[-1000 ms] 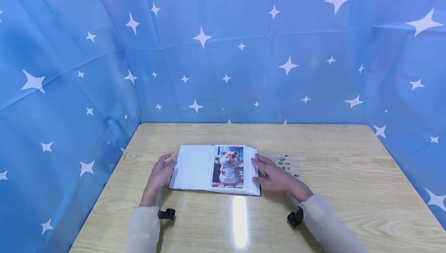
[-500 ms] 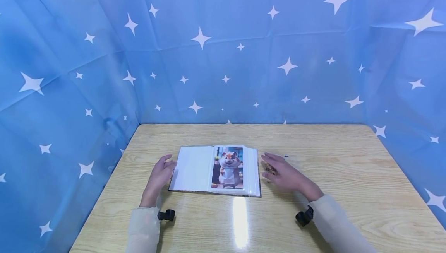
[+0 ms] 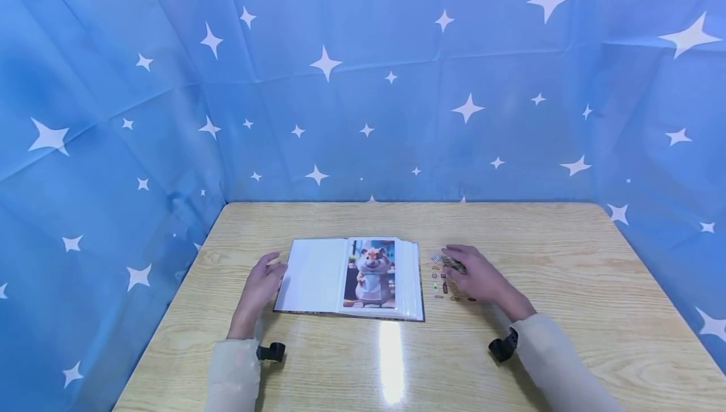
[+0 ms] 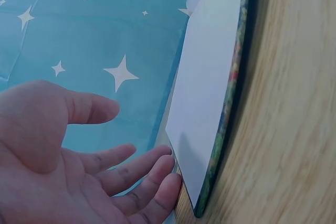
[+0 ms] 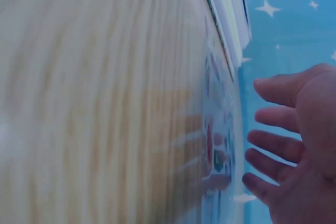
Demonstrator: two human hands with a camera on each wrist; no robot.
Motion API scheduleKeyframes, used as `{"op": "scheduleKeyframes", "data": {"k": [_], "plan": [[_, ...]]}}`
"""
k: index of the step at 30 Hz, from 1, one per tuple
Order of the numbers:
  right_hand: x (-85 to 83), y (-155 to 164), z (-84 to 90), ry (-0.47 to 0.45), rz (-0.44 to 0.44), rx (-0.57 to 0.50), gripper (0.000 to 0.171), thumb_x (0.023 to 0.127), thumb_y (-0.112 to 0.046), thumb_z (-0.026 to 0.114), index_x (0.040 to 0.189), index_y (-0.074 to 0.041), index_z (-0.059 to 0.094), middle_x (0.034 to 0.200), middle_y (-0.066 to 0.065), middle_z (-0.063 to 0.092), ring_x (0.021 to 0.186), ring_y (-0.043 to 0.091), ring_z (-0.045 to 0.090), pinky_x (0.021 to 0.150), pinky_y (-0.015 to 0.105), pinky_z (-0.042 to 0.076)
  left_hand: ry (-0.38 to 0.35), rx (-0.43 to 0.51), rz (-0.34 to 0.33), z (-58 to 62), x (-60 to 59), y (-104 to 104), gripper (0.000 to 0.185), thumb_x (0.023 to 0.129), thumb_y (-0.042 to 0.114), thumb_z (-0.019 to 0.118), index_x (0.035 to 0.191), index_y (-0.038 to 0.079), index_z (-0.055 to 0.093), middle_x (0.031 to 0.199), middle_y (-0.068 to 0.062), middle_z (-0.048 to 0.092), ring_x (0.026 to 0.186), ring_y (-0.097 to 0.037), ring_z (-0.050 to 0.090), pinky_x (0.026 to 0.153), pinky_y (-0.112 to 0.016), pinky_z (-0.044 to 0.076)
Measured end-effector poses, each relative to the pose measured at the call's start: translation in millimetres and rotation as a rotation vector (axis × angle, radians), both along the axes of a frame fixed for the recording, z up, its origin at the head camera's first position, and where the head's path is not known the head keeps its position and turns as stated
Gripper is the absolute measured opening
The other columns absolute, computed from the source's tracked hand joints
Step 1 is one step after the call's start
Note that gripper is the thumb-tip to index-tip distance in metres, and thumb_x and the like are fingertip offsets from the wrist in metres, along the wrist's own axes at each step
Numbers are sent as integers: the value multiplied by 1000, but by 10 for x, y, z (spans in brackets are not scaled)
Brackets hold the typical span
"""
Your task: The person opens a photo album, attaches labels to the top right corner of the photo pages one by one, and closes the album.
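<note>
An open photo album (image 3: 351, 276) lies flat on the wooden table (image 3: 567, 286), its right page showing a hamster picture (image 3: 371, 272). My left hand (image 3: 258, 292) rests open beside the album's left edge (image 4: 210, 129), fingertips (image 4: 163, 182) at its corner. To the right of the album my right hand (image 3: 479, 280) hovers open, fingers spread, over a clear sticker sheet (image 3: 445, 283). In the right wrist view the sticker sheet (image 5: 218, 145) lies just beneath the straight fingers (image 5: 268, 166); contact is not clear.
Blue star-patterned cloth (image 3: 363, 84) walls in the table on the left, back and right. Black wrist-camera mounts (image 3: 272, 350) sit at both cuffs. Glare marks the table front (image 3: 391, 361).
My right hand left the album's right edge and moved right onto the sticker sheet's area. The left hand and the album stayed put.
</note>
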State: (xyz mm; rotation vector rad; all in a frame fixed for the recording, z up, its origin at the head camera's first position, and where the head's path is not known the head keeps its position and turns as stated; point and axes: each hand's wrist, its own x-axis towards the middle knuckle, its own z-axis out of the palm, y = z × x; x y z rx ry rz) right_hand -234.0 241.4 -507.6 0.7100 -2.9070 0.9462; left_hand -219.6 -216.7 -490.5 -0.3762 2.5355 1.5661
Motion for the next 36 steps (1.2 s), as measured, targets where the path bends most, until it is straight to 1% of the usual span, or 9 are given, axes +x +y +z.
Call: {"op": "scheduleKeyframes", "data": {"k": [2, 4, 9, 16, 19, 25, 33, 36], "plan": [[-19, 25, -15, 1, -9, 0, 47, 97, -11, 61, 138, 10, 51, 142, 34, 46, 131, 53, 41, 106, 65, 35, 8, -5, 4, 5, 6, 16, 54, 104, 25, 46, 153, 6, 31, 142, -24, 51, 125, -37, 53, 99, -49, 46], [-33, 37, -23, 5, -11, -1, 46, 97, -10, 61, 137, 9, 52, 141, 34, 46, 131, 53, 41, 106, 65, 36, 18, -17, 11, 8, 16, 30, 53, 104, 26, 46, 152, 7, 33, 141, -24, 51, 128, -39, 51, 103, -53, 43], [-54, 60, -40, 10, -6, 17, 45, 96, -7, 63, 137, 9, 52, 139, 33, 48, 129, 52, 43, 103, 64, 39, 56, -25, 11, 5, 30, 62, 52, 103, 26, 48, 150, 6, 37, 139, -24, 54, 129, -38, 50, 105, -55, 41], [-82, 69, -38, -10, -11, 15, 49, 95, -7, 65, 139, 8, 50, 138, 30, 51, 128, 50, 45, 103, 63, 40, 100, 29, 9, 49, 16, 134, 47, 103, 22, 49, 147, 6, 42, 136, -21, 57, 128, -37, 53, 105, -51, 43], [-79, 66, -33, -21, -39, 18, 50, 94, -7, 66, 140, 6, 51, 138, 30, 50, 129, 51, 44, 103, 63, 40, 119, 42, 7, 85, 19, 187, 46, 102, 20, 51, 145, 5, 44, 135, -21, 58, 127, -36, 54, 104, -50, 44], [-80, 68, -29, -43, -69, 36, 51, 94, -9, 66, 141, 4, 50, 138, 30, 50, 130, 50, 42, 103, 64, 39, 137, 34, -21, 146, 28, 284, 46, 103, 23, 50, 146, 6, 44, 134, -19, 59, 126, -34, 55, 102, -49, 45], [-85, 55, -28, -34, -85, 29, 51, 91, -7, 70, 138, 4, 53, 135, 29, 53, 127, 50, 45, 100, 63, 41, 178, 17, -55, 174, 7, 417, 44, 103, 24, 52, 144, 8, 48, 130, -16, 62, 122, -31, 57, 99, -47, 48], [-80, 43, -16, -21, -104, 45, 50, 90, -9, 71, 137, 3, 55, 134, 29, 54, 125, 51, 45, 100, 67, 37, 202, 10, -69, 177, 0, 483, 43, 102, 24, 53, 142, 8, 51, 128, -14, 64, 120, -30, 59, 96, -45, 50]]}}
